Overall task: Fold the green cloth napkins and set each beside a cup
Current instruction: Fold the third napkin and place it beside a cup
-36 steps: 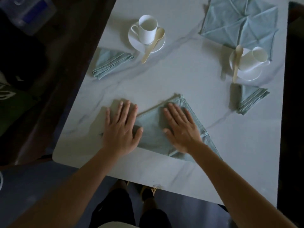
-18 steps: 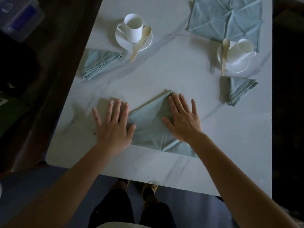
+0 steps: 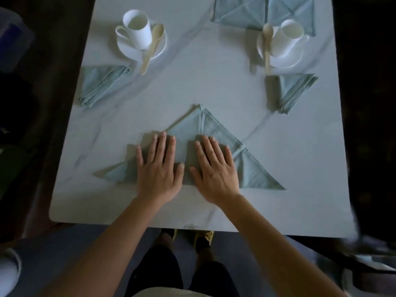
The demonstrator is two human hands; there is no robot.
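Your left hand [image 3: 158,168] has slid inward beside your right hand [image 3: 214,170]; both lie flat, fingers straight, pressing the green napkin [image 3: 205,127] beneath them, apparently folded into a triangle, apex beyond both hands.

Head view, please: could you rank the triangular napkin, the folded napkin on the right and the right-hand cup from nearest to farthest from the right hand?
1. triangular napkin, in the near middle, directly under the right hand, which presses it flat.
2. folded napkin, farther back on the right.
3. right cup, at the far right, beyond that napkin.
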